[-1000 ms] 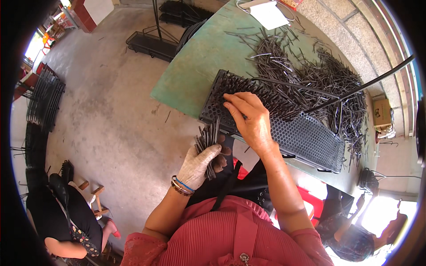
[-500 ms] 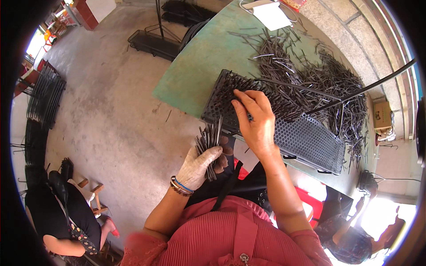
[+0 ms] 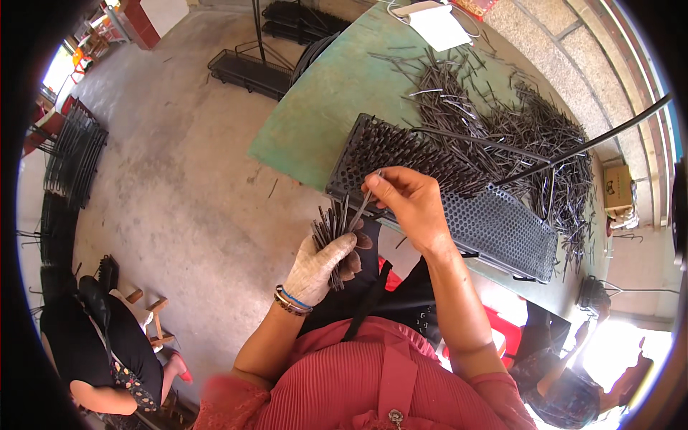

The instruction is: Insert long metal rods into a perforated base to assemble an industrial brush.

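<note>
Lying on the green table (image 3: 304, 118), the perforated tray (image 3: 494, 233) has, by its near edge, left hand (image 3: 314, 269) and right hand (image 3: 416, 208) clamped on a rod bundle (image 3: 331, 226) and single rod (image 3: 362, 208) respectively, apparently mid-separation, calling next for steady pinching.

Workshop, by its look: bare grey concrete floor (image 3: 165, 143); worn green-topped bench (image 3: 304, 129) heaped with loose thin black strips (image 3: 537, 129) and bearing black perforated rectangular tray (image 3: 502, 226); similar black metal racks (image 3: 70, 168) stacked at left; long black wire-mesh basket (image 3: 247, 74) near bench; two other people (image 3: 132, 330) nearby.
</note>
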A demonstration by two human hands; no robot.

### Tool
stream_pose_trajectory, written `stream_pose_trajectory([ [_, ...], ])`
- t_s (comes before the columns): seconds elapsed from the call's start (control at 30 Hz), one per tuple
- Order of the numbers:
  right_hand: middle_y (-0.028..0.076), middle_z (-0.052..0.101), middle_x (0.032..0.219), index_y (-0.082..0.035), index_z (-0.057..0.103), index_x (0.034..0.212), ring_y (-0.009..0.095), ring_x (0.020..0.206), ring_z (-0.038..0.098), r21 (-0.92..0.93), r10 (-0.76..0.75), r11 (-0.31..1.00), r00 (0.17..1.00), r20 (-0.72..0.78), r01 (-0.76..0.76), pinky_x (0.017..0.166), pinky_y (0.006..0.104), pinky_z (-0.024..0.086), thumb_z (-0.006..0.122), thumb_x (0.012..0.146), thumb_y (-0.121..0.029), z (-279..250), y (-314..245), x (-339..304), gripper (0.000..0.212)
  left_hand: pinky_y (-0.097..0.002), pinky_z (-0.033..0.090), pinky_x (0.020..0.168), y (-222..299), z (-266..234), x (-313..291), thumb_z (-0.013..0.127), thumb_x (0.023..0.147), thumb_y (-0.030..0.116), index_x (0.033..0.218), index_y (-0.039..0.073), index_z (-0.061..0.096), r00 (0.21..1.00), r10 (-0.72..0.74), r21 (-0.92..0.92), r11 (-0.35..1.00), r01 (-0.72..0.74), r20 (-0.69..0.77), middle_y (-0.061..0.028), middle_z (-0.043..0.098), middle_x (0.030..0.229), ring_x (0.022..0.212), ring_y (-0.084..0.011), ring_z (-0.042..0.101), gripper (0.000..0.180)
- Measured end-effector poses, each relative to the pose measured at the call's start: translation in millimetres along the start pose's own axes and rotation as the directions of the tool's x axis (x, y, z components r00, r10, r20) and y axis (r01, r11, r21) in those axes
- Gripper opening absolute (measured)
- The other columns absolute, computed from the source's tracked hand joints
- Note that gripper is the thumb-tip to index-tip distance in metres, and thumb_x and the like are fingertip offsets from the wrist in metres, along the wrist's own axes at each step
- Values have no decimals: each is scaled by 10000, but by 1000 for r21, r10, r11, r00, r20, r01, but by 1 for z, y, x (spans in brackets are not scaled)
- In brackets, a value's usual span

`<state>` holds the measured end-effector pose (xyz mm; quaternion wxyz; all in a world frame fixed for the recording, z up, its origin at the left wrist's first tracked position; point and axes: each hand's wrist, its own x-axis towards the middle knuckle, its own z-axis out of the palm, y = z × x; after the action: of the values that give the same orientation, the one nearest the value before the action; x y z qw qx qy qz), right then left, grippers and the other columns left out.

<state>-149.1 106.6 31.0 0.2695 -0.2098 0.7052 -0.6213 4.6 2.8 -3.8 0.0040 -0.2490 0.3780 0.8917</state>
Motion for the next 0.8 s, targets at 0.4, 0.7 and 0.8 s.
stream_pose_trajectory([
  [0.4,50,698,850,-6,695,1028,82,678,580,-290,-460,875,851,-252,387,657,246,498,733,869,-90,22,2,28,184,-234,436,510,-6,-11,3,608,947,186,1244,-8,529,998,13,-45,999,-16,-54,-109,665,921,630,-113,579,364],
  [0.7,126,681,839,-19,684,1023,249,711,654,-522,-635,711,749,-189,471,651,322,524,732,823,-32,31,9,25,206,-231,428,508,-5,-11,3,610,943,184,1248,-14,524,999,10,-58,998,-13,-43,-112,668,935,642,-109,580,374],
  [0.8,107,683,861,-33,695,1026,267,748,641,-650,-750,514,660,-25,560,707,367,500,744,792,-44,31,13,29,239,-229,427,505,-4,-10,2,604,945,187,1253,-17,521,999,26,-45,999,-28,-35,-114,668,935,641,-106,581,378],
])
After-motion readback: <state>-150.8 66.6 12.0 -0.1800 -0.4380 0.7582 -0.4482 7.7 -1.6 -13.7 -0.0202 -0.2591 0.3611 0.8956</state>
